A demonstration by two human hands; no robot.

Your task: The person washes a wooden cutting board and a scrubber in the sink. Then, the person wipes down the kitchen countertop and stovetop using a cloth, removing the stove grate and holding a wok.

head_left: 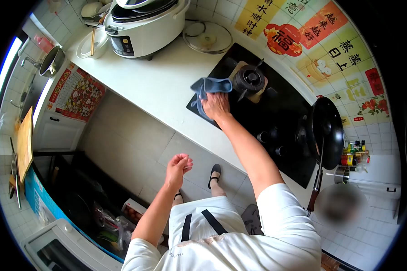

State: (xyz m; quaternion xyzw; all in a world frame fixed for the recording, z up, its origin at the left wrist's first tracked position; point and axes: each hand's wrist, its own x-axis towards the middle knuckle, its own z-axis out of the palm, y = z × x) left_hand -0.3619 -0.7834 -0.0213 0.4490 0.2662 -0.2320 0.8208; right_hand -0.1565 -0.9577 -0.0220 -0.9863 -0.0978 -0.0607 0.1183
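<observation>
My right hand (216, 105) presses a blue-grey cloth (216, 85) onto the left corner of the black glass gas stove (262, 117). Part of the cloth bunches up beyond my fingers, close to the burner (250, 78). My left hand (178, 170) hangs in the air over the floor, in front of the counter, its fingers curled in with nothing visible in them.
On the white counter (167, 86) stand a white cooker (144, 31), a glass lid (208, 37) and a bowl with chopsticks (93, 44). A black wok (326, 131) leans at the stove's right end, its handle pointing towards me. Seasoning bottles (353, 153) stand beyond it.
</observation>
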